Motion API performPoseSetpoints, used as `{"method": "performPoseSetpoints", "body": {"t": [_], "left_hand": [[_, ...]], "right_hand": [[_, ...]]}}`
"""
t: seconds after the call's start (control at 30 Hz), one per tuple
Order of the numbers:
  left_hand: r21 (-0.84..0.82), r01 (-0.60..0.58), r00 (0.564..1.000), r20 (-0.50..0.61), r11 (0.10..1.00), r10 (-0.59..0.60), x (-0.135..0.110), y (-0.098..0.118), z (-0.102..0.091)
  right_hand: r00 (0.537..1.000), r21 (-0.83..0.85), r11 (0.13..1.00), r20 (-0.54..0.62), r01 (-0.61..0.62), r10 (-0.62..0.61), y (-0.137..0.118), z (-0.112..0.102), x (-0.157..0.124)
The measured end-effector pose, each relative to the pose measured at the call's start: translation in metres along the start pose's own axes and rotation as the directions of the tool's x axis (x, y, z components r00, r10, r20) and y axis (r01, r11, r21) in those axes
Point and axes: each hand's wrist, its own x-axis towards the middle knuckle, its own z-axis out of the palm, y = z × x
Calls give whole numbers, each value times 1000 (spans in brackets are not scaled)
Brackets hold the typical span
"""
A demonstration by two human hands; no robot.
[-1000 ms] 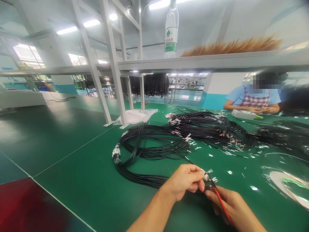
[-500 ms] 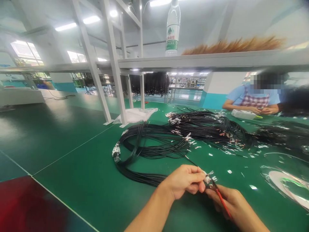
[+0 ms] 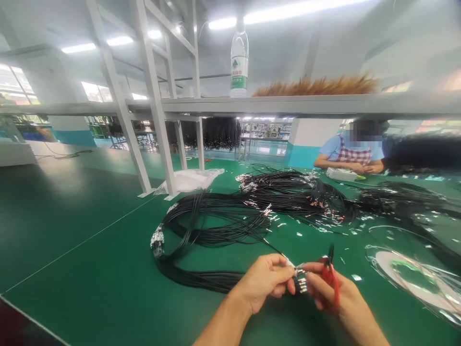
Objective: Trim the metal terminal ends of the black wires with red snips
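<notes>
My left hand [image 3: 268, 278] is closed around the end of a black cable [image 3: 275, 247], with a small white piece [image 3: 290, 264] at its fingertips. Just past those fingers, several bare metallic wire tips [image 3: 301, 284] stick out. My right hand [image 3: 338, 293] grips a pair of red-handled cutters [image 3: 334, 281] in its palm, their dark jaws pointing up. Its thumb and index finger reach to the cable end beside my left fingertips; what they pinch there is too small to make out. From under my left hand a bundle of black cables [image 3: 201, 280] curves off to the left.
More black cables [image 3: 284, 192] are heaped behind my hands. A reel of thin wire [image 3: 389, 264] lies at right among white scraps [image 3: 356, 278]. Posts of a white rack [image 3: 158, 105] rise at left beside a plastic bag [image 3: 190, 180]. A co-worker [image 3: 351, 156] sits across the table.
The cutters have come away from the cable end and now point upward in my right hand. My right thumb and index finger have moved in to the cable end. The view has shifted slightly right.
</notes>
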Motion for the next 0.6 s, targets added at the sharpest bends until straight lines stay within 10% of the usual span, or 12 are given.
{"method": "performPoseSetpoints", "body": {"t": [0.6], "left_hand": [[93, 30, 998, 60, 995, -35, -2, -1, 4]], "right_hand": [[997, 156, 986, -32, -58, 64, -2, 14, -12]]}}
